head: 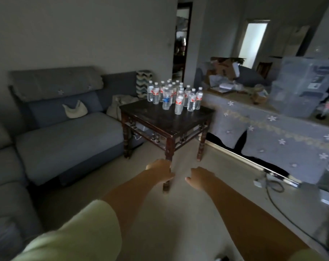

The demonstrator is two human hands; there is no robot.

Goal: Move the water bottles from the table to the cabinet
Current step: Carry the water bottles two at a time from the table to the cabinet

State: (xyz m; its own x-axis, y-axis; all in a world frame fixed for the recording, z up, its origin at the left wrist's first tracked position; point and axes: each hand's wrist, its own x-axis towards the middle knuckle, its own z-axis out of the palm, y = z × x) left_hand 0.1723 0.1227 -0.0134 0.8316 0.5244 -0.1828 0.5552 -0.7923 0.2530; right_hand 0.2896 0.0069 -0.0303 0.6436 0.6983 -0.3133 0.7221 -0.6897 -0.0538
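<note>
Dark wooden surface (156,117) stands between a grey sofa (65,132) and a long unit draped in a flowered cloth (272,132). Water bottles (174,95) stand upright in a tight cluster on the far half of the surface; most carry red-and-white labels, one (166,99) a blue label. Near half of the surface is bare. Both arms reach forward over the floor, well short of the bottles. Left hand (160,171) is loosely curled, holding nothing. Right hand (202,176) hangs with fingers relaxed and apart, also holding nothing. Pale yellow sleeve (80,234) covers the left upper arm.
</note>
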